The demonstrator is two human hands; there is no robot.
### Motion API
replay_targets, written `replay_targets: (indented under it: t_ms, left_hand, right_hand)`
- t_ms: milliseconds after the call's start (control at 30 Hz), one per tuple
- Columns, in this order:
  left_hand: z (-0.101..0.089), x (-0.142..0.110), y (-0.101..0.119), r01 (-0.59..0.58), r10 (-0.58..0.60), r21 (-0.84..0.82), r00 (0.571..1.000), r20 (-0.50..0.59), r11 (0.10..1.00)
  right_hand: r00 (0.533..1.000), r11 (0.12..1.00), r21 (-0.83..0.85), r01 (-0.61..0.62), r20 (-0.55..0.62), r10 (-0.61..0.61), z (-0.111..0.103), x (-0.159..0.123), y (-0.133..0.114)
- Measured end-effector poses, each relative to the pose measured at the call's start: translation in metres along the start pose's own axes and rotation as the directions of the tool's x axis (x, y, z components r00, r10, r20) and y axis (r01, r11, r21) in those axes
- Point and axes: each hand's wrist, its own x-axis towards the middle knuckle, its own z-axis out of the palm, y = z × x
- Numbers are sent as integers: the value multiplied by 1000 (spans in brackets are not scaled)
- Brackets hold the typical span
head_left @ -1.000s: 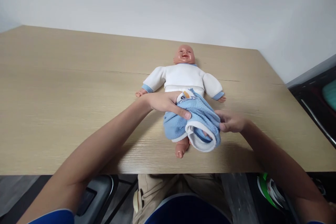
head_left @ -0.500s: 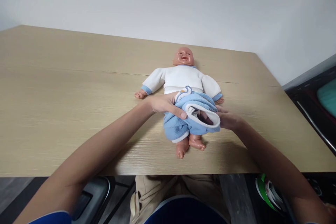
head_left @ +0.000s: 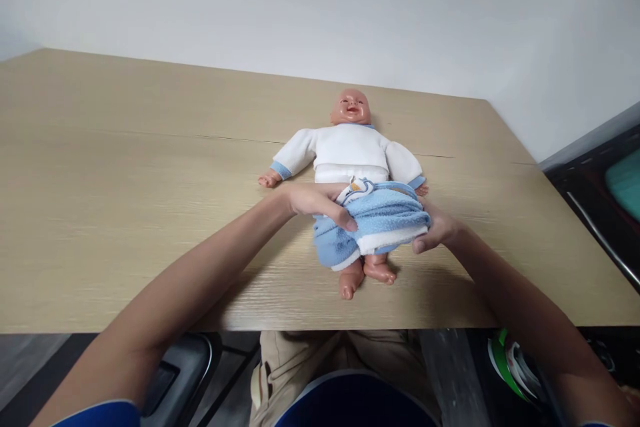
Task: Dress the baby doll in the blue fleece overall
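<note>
A baby doll (head_left: 351, 147) in a white long-sleeved top lies on its back, feet towards me. Blue shorts (head_left: 333, 243) with white hems cover its upper legs. Over its lap I hold a bunched blue fleece doll garment (head_left: 387, 212) with a white trim and a small patch; its exact kind is unclear. My left hand (head_left: 320, 203) grips its left side, thumb on the front, fingers mostly hidden behind. At the other side my right hand (head_left: 436, 225) is closed on the trimmed edge, with the thumb below.
The doll lies on a light wooden table (head_left: 150, 213) whose near edge is just past its feet. A white wall (head_left: 300, 13) stands behind. Below the table are a dark chair (head_left: 185, 373) at left and a green-and-white round object (head_left: 510, 363) at right.
The garment's white-trimmed opening, which faced me, is now flattened and turned down. My right thumb has come round onto the trim. The left hand has barely moved.
</note>
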Motion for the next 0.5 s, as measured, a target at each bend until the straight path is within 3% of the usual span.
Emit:
replay_targets:
  t_ms: [133, 233, 367, 500]
  left_hand:
    - [-2, 3, -4, -27, 28, 30, 999, -28, 999]
    - [2, 7, -2, -90, 99, 118, 993, -70, 989]
    - [9, 8, 5, -91, 118, 213, 986, -118, 973]
    - [13, 7, 11, 12, 58, 361, 982, -183, 932]
  right_hand:
    - [992, 998, -58, 0, -127, -7, 7, 0, -13]
    - [956, 989, -143, 36, -284, -76, 21, -2, -16]
    - [853, 925, -375, 59, -462, -242, 53, -10, -17]
    - [743, 901, -421, -99, -634, -215, 101, -25, -18]
